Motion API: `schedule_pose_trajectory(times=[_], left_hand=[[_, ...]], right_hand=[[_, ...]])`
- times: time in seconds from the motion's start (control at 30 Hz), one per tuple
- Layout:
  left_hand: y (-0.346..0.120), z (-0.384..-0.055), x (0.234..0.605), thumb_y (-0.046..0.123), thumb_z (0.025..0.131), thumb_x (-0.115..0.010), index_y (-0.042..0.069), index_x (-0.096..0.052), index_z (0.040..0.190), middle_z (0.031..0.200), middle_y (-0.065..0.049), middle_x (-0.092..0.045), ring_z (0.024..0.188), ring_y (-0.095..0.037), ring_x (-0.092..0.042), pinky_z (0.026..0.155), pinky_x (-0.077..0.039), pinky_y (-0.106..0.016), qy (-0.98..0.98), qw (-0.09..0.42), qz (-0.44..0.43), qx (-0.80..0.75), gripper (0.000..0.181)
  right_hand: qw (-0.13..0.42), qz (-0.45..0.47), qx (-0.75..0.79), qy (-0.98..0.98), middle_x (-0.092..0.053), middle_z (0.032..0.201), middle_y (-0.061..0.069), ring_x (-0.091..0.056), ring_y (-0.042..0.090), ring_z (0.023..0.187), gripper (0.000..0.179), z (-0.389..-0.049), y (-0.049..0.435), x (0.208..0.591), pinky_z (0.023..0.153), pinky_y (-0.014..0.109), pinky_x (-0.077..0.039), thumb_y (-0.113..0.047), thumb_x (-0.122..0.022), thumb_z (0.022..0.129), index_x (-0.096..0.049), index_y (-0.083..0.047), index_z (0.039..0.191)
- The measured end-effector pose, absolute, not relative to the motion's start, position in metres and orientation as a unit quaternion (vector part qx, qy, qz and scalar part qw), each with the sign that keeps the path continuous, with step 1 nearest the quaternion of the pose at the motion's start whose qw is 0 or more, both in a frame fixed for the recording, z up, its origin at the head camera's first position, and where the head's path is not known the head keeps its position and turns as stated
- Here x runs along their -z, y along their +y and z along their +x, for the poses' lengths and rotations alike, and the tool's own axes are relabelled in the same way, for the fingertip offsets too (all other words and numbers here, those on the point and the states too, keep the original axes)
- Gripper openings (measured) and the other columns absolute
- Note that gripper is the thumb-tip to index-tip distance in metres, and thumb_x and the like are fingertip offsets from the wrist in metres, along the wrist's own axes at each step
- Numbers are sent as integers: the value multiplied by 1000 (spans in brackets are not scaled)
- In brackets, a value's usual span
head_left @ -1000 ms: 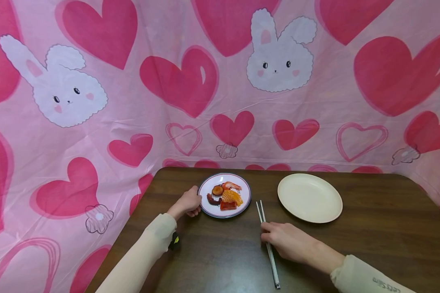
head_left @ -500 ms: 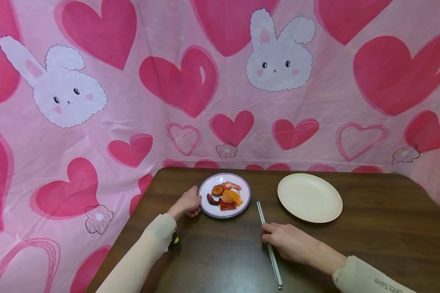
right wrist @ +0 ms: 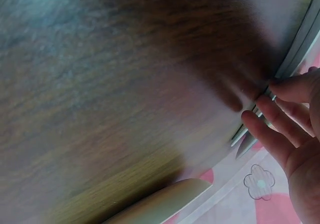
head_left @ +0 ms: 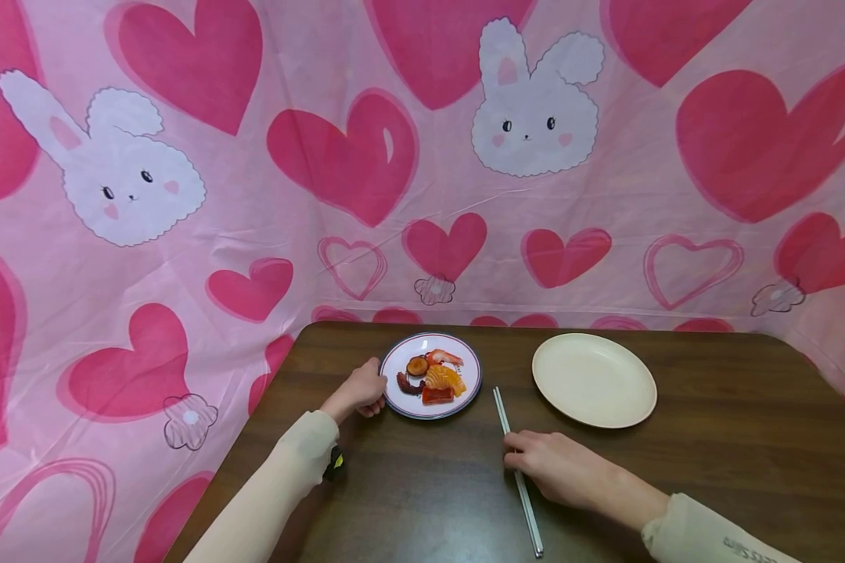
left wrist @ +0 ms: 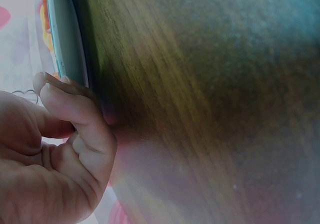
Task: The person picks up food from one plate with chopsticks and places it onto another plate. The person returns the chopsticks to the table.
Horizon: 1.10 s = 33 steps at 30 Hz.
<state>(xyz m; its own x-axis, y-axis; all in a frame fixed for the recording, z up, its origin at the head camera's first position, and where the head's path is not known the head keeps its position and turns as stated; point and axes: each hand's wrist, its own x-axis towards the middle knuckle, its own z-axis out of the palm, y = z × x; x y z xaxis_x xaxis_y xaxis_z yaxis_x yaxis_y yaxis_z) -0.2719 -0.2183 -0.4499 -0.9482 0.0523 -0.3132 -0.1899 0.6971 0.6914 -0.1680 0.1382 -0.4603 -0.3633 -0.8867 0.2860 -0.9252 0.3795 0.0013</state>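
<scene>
My left hand [head_left: 364, 389] holds the left rim of a white plate [head_left: 465, 396] with a dark edge line. In the left wrist view its curled fingers meet the side of the plate [left wrist: 68, 41]. Sushi-like pieces lie on this plate, including a striped orange slice [head_left: 442, 378], a shrimp [head_left: 445, 357] and a brown round piece [head_left: 418, 366]. My right hand [head_left: 559, 471] pinches a pair of pale chopsticks [head_left: 528, 512] around the middle. They lie side by side, tips pointing away. In the right wrist view, thumb and fingertips touch the chopsticks [right wrist: 300, 41] close to the tabletop.
A cream oval plate [head_left: 595, 381] with nothing on it stands at the back right of the dark wooden table [head_left: 422, 485]. Pink cloth [head_left: 444, 188] printed with hearts and rabbits hangs behind and to the left of the table.
The chopsticks' tips, slightly spread a second ago, have come together. My right hand has shifted very slightly down and to the right. The left hand and both plates keep their places.
</scene>
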Motion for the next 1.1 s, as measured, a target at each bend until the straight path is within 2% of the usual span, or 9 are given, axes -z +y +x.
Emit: schedule_pose_trajectory(times=[0.5,1.1], left_hand=[[-219,-272,450,14,110,-48,-5,-29,157,70,-14,-59,50,-18,-52,43,-49,-26,907,159,-41,-387,54],[-220,-272,450,14,110,-49,-5,-26,160,71,-14,-60,51,-18,-52,44,-51,-26,908,158,-31,-386,58]], right_hand=[[128,563,-81,-812,-58,98,-7,-58,9,87,32,-169,141,464,63,20,-51,4,-84,76,-70,-18,94],[140,569,-115,-802,-61,105,-4,-60,9,92,33,-166,146,468,72,21,-54,5,-85,76,-73,-16,99]])
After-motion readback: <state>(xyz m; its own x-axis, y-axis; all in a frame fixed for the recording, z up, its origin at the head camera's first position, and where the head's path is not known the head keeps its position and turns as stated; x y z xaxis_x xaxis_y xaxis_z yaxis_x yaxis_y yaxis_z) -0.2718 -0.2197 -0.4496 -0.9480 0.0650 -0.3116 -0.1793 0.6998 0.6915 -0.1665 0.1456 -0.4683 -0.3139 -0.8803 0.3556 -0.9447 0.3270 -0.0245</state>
